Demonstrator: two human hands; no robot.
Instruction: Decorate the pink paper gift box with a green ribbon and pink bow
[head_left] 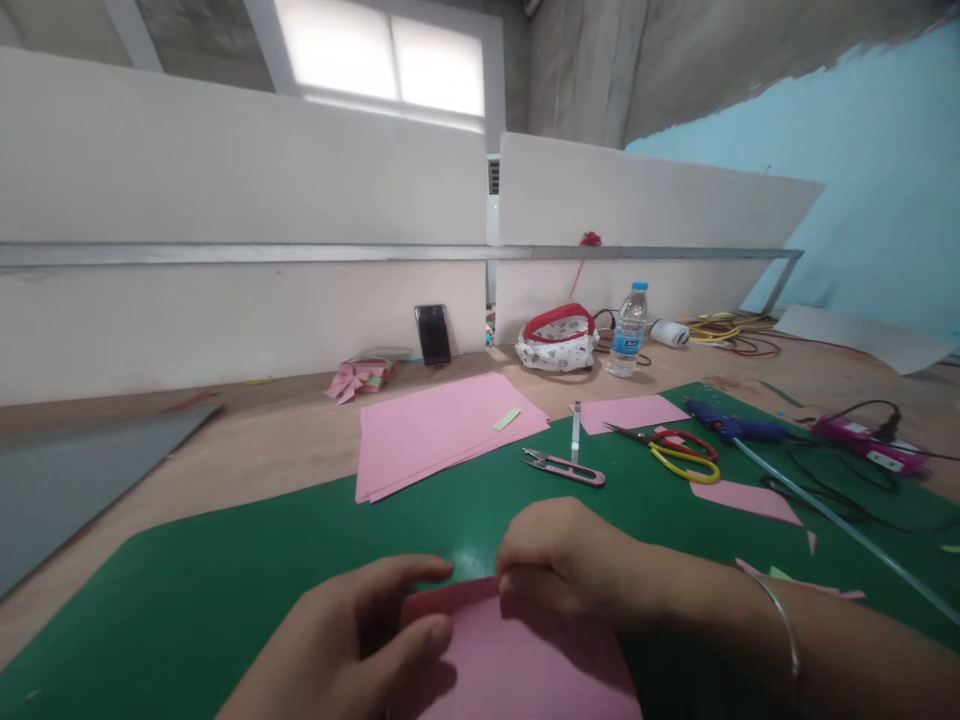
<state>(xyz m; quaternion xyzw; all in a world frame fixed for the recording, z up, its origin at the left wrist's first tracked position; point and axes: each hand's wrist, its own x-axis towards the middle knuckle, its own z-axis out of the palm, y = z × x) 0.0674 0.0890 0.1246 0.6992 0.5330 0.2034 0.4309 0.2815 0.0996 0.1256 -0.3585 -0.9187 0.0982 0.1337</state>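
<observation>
A pink sheet of paper [540, 670] lies in front of me at the bottom of the view, its far edge folded over in a narrow strip. My right hand [562, 560] has its fingers curled and pinched on that folded edge, right of the middle. At the left corner of the sheet is my left hand [360, 630], thumb and forefinger apart around the corner. The left thumb reaches over the paper and casts a shadow on it. Part of the sheet runs out of view at the bottom.
Beyond my hands lie stacked pink sheets [442, 430], thread snips [566, 468], a slim cutter [576, 435] and scissors [675, 452] on a green mat [247, 560]. Right: glue gun [735, 425] with a long glue stick, power strip [870, 445]. Behind: phone [433, 335], pouch [556, 342], bottle [628, 335].
</observation>
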